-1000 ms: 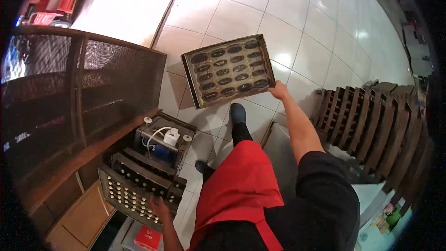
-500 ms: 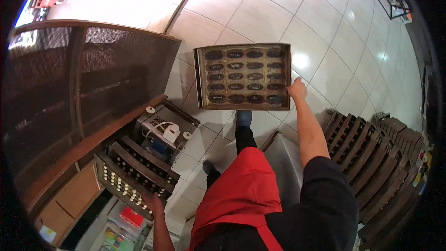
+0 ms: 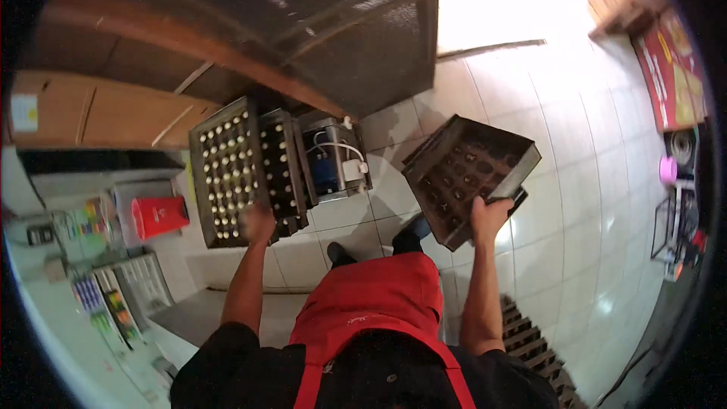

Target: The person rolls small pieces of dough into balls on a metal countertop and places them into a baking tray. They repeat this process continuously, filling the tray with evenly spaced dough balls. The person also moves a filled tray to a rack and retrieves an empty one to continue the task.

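Observation:
My right hand [image 3: 491, 220] grips the near rim of a deep, dark metal baking mould tray [image 3: 473, 167], whose floor has rows of oval hollows. The tray is tilted and held above the floor. At the left, a dark tray [image 3: 198, 182] carries rows of small pale round pieces [image 3: 227, 159]. My left hand [image 3: 257, 223] is over this tray's right edge, near its lower corner. Motion smears its fingers, so their grip does not show. More dark trays [image 3: 291, 159] with round pieces lie partly hidden just right of it.
A metal machine [image 3: 333, 159] with a white part and cable stands beside the trays. A dark-panelled wooden cabinet [image 3: 341, 53] rises behind. Stacked dark trays [image 3: 530, 348] stand at lower right. A red container [image 3: 159, 216] is at left, a black-framed rack [image 3: 674, 220] at far right.
The view has swung left. The mould tray in my right hand has come nearer my body and tilted. My left hand is now over the edge of the tray of pale pieces, blurred.

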Available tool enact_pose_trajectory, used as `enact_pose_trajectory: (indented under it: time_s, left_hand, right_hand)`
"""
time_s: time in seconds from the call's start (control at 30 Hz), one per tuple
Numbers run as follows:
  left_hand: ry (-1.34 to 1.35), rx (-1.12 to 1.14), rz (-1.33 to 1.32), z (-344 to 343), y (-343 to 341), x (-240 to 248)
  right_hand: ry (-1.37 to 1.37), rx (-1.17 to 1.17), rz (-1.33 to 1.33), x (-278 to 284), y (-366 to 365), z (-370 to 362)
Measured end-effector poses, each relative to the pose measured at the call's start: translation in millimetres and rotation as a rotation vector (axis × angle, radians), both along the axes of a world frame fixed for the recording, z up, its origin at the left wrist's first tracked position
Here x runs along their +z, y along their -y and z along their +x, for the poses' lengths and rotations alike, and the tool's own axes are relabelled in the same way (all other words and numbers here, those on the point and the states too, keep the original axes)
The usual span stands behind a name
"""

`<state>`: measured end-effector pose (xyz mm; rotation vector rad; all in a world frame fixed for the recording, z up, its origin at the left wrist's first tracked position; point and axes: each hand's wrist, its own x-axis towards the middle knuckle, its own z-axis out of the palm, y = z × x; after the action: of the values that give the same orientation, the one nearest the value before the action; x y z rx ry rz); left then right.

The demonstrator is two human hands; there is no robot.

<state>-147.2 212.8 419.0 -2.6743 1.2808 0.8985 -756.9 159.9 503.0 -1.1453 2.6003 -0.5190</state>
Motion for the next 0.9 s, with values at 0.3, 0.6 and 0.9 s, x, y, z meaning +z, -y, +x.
enact_pose_trajectory:
  time_s: [0.3,0.6,0.9]
  left_hand:
    - [-0.042,-0.109,-0.140,-17,-17,19]
    - [-0.311,0.061,-0.391,-32,-31,42]
    - [-0.458,0.743,-0.862,12,-93,101]
  right_hand:
    - [-0.165,0.213,0.144,163,65,72]
    - [0.427,0.550,-0.329,374,-20,4]
    - [1.196,0.723,-0.072,240,250,132]
